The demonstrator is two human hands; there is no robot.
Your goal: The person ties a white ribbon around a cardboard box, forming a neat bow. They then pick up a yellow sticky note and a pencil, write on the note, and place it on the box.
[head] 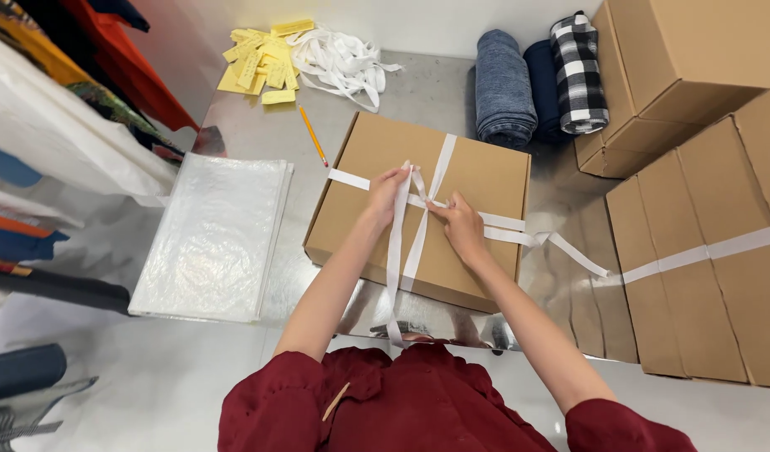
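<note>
Head view: a flat cardboard box [418, 213] lies on the metal table [234, 351], crossed by white ribbon [442, 163]. Left hand [387, 191] and right hand [458, 222] each pinch a ribbon strand at the crossing, fingers closed narrowly, keeping it taut. Stacked boxes [694, 251] stand right.

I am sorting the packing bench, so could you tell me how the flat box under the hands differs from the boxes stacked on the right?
The flat box lies alone on the metal table; the stacked boxes stand packed side by side. The flat box's white ribbon crosses both ways, with the left hand and right hand pinching it; the stacked boxes show one band. Both are plain brown cardboard.
</note>
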